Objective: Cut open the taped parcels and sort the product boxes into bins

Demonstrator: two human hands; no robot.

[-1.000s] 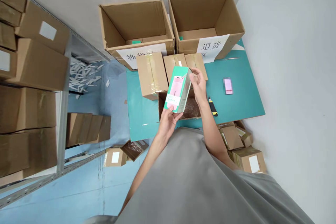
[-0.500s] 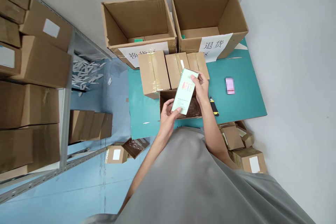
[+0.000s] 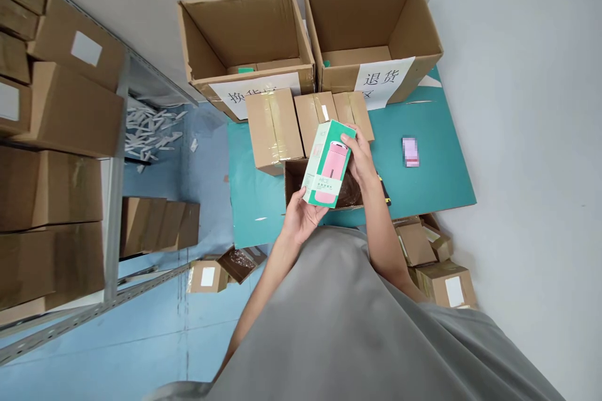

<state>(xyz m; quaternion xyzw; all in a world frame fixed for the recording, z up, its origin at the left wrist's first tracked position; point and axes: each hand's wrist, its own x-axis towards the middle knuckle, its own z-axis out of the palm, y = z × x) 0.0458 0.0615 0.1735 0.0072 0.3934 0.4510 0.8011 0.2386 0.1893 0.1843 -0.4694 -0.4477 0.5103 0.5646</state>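
Note:
Both my hands hold a green and white product box (image 3: 330, 166) with a pink bottle-shaped item printed on its front. My left hand (image 3: 303, 214) grips the lower left corner from below. At the upper right edge, my right hand (image 3: 360, 153) is closed on the box with the thumb on its front. Beneath it stands an open cardboard carton (image 3: 292, 177) with crumpled clear wrap (image 3: 349, 191) inside. A black and yellow box cutter (image 3: 385, 191) lies partly hidden behind my right forearm.
Two large open cartons with paper signs, a left one (image 3: 247, 25) and a right one (image 3: 367, 19), stand at the table's back. Closed boxes (image 3: 274, 128) sit before them. A pink card-like item (image 3: 411, 152) lies right on the green table (image 3: 433, 182). Shelves with cartons (image 3: 70, 119) flank the left.
The product box has been turned over in my hands, from its pale printed side to the green face with the pink picture. My left hand has shifted under its lower end.

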